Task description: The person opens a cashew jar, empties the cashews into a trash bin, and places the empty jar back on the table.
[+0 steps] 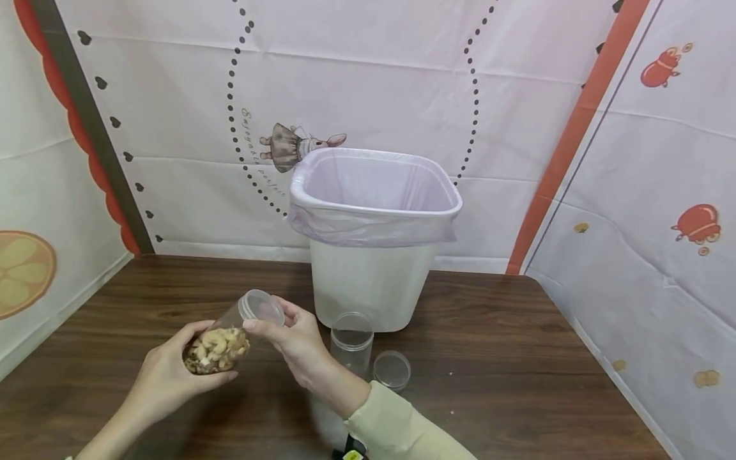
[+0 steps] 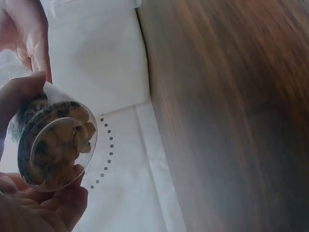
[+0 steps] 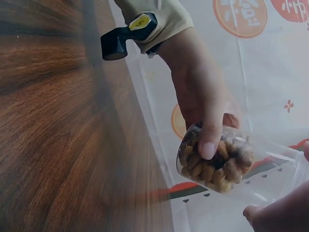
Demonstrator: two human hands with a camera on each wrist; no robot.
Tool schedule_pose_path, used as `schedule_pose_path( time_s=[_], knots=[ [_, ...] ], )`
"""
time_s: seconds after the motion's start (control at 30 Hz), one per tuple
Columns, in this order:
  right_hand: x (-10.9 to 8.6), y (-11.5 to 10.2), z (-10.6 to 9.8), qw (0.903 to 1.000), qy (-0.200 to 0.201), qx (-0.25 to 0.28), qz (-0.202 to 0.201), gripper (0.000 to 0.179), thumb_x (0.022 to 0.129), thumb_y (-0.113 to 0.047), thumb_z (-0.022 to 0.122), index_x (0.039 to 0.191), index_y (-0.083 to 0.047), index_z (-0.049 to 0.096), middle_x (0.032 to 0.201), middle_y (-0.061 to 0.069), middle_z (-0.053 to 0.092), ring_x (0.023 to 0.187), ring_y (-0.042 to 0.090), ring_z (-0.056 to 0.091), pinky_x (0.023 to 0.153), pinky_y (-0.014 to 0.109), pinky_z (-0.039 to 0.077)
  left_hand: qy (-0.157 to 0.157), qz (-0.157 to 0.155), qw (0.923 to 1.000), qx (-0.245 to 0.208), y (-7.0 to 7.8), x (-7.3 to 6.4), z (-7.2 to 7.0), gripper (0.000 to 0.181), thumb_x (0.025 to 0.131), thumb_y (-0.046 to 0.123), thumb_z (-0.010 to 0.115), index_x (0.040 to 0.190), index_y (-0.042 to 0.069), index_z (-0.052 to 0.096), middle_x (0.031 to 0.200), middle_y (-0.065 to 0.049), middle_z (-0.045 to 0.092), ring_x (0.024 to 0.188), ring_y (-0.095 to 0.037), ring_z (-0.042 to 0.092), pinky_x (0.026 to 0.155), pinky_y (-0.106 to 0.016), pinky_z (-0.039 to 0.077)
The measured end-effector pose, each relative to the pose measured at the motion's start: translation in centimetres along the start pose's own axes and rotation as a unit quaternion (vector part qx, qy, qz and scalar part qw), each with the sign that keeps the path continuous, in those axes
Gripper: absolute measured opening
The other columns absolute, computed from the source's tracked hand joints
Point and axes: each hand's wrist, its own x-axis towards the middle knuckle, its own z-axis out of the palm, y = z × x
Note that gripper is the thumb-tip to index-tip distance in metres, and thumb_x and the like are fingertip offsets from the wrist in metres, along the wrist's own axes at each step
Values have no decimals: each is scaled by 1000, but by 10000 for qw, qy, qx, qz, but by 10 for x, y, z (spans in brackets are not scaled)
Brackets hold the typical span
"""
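Note:
My left hand (image 1: 163, 380) grips a clear plastic jar (image 1: 221, 348) by its lower part, thumb and fingers on opposite sides. Mixed nuts (image 3: 219, 166), cashews among them, fill its lower portion. The jar is held tilted above the table, its top toward the right. At that top end my right hand (image 1: 305, 348) pinches the clear round lid (image 1: 266, 308) between thumb and fingers. In the left wrist view the jar's round base (image 2: 58, 150) faces the camera, and the right hand (image 2: 31, 36) shows beyond it. Near my right forearm stand an empty clear jar (image 1: 352, 351) and a loose lid (image 1: 392, 370).
A white bin (image 1: 370, 275) with a pale purple liner (image 1: 368, 230) stands at the back of the dark wood table (image 1: 517, 358). Printed cloth (image 1: 397, 83) hangs behind and at both sides. Small white crumbs (image 1: 451, 412) lie right of the loose lid.

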Motion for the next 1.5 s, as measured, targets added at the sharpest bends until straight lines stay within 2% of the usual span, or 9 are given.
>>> schedule_pose_path(
  time_s=[0.1,0.3,0.4,0.53,0.77,1.0,1.23,1.5],
  knots=[
    [0,1,2,9999,154,-42,47,55,74,-3,69,124,7,48,112,15,60,102,19,59,90,30,47,269,144,9995,119,-1,-1,0,81,47,35,90,115,8,56,95,-9,66,76,-4,53,59,-26,42],
    [-1,5,7,9990,394,-148,116,48,75,-6,70,119,5,53,104,10,65,97,16,61,86,28,49,671,414,9964,326,-2,-2,-1,82,43,26,91,113,5,56,99,-16,64,84,-32,59,63,-41,42],
    [-1,7,10,9987,478,-168,97,48,75,-7,70,118,4,54,103,10,66,96,15,61,84,27,49,758,476,9950,435,-2,-3,-3,82,42,21,91,114,4,56,101,-18,63,86,-35,58,63,-46,41],
    [-1,9,12,9980,588,-224,79,49,75,-7,71,119,5,54,102,10,66,95,14,61,83,25,49,845,576,9933,533,-2,-4,-4,81,40,14,89,114,3,55,101,-19,61,88,-35,56,65,-49,40],
    [0,13,15,9946,968,-363,104,47,71,-10,75,113,3,58,96,10,67,88,14,62,75,24,50,1138,1080,9845,787,-3,-7,-4,82,34,9,87,109,-1,55,96,-18,60,87,-34,55,66,-51,41],
    [-2,11,15,9929,1095,-459,-123,44,67,-8,76,108,0,62,92,8,68,85,14,62,74,24,50,1277,1019,9832,808,-1,-7,-4,77,35,14,87,105,3,59,94,-15,62,80,-33,58,58,-49,41],
    [-4,11,16,9911,1196,-528,-251,42,66,-9,76,106,-3,65,89,5,67,80,11,60,69,21,48,1300,967,9835,809,-1,-5,-5,74,34,19,86,102,8,61,90,-12,66,71,-32,60,51,-42,40],
    [-3,14,15,9913,1094,-582,-453,26,65,-12,77,89,-7,70,78,0,66,71,7,57,63,20,45,1095,783,9879,769,-2,-4,-7,72,35,25,89,100,13,62,83,-3,67,61,-7,52,48,-29,35]
  ],
)
